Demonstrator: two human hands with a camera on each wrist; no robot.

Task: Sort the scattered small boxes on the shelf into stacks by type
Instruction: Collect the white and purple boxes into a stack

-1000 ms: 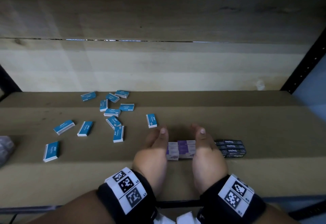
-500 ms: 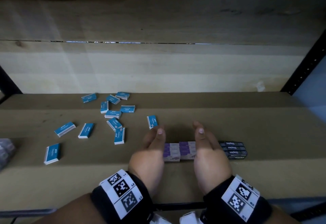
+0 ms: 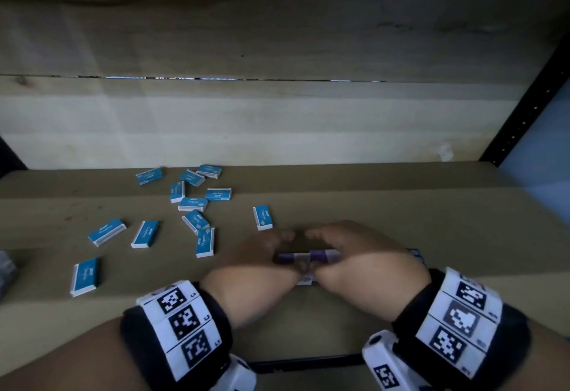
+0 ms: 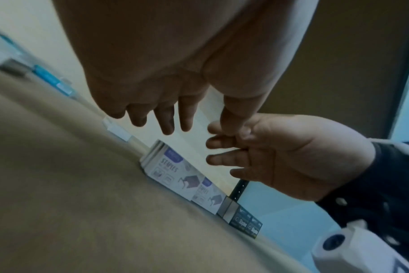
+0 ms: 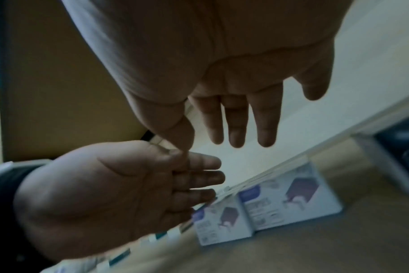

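Two side-by-side stacks of white-and-purple staple boxes (image 3: 308, 257) (image 4: 168, 175) (image 5: 280, 201) stand near the shelf's front. My left hand (image 3: 256, 255) (image 4: 156, 103) and right hand (image 3: 354, 252) (image 5: 236, 110) hover just above them, palms facing, fingers straight, thumbs touching. Neither hand holds anything. A stack of black staple boxes (image 4: 245, 221) (image 5: 404, 144) stands right of the purple ones, mostly hidden by my right hand in the head view. Several blue staple boxes (image 3: 192, 204) lie scattered flat to the left and behind.
The brown shelf board (image 3: 401, 205) is backed by a pale wooden wall. A black upright post (image 3: 524, 113) rises at the right. A grey object (image 3: 4, 270) sits at the left edge. The nearest blue box (image 3: 262, 217) lies just beyond my left hand.
Both hands, which flanked the purple boxes on the shelf, have risen and come together above them until the thumbs touch. The boxes have not moved.
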